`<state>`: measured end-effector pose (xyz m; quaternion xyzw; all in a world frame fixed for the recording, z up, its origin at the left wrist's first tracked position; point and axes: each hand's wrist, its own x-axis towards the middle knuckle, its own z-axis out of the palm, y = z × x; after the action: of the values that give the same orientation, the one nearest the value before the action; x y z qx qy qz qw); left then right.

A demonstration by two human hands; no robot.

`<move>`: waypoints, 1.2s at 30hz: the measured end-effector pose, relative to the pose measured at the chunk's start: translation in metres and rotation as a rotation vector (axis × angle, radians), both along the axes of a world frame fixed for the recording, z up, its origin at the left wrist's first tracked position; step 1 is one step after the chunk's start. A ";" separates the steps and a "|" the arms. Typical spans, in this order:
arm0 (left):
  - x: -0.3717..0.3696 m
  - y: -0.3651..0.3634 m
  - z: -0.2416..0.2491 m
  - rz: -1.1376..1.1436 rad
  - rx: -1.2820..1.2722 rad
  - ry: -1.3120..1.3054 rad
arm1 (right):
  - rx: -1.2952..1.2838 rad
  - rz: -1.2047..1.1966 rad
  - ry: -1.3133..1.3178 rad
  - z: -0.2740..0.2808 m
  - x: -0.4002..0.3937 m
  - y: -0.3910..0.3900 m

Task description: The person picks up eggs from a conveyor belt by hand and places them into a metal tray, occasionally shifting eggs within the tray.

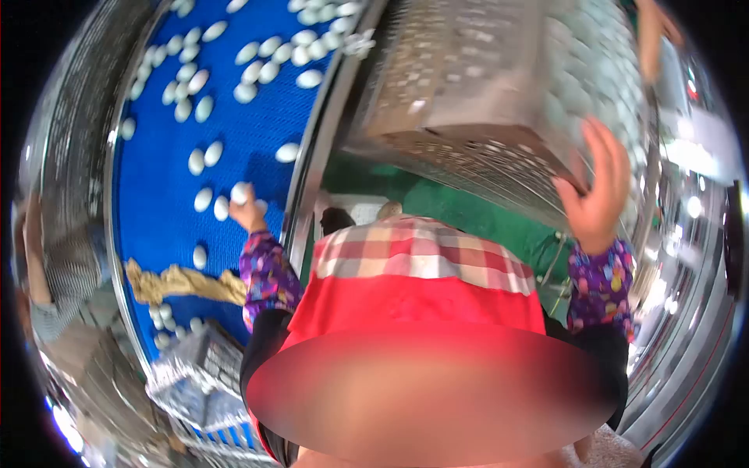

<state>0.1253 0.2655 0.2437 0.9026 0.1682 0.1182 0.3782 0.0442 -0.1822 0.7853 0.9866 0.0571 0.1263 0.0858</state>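
Observation:
My left hand [248,212] reaches over the blue conveyor belt [156,234], its fingers closed around a white egg [239,193]. Another egg [221,208] lies just left of these fingers, and one more peeks out partly hidden behind the hand. On the other side, my right hand [599,191] rests at the near corner of a perforated metal crate [476,93], fingers stretched and thumb apart. White eggs [581,62], blurred by motion, fill the right part of that crate. Purple patterned sleeves cover both forearms.
Many loose eggs [269,72] are scattered over the belt's far part. A tan cloth [183,282] lies across the belt by my left forearm. A metal rail [316,140] separates belt and crate. People stand at left [66,273] and far right [651,39].

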 end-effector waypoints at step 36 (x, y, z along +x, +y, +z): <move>-0.155 -0.729 0.552 -2.148 0.448 -0.352 | 0.583 -0.978 -1.157 -0.054 -0.216 -0.346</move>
<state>-0.0300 -0.4638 0.7957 0.5977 -0.7823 -0.1168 0.1310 -0.1715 -0.5287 0.7310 0.6611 -0.4692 0.5744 -0.1135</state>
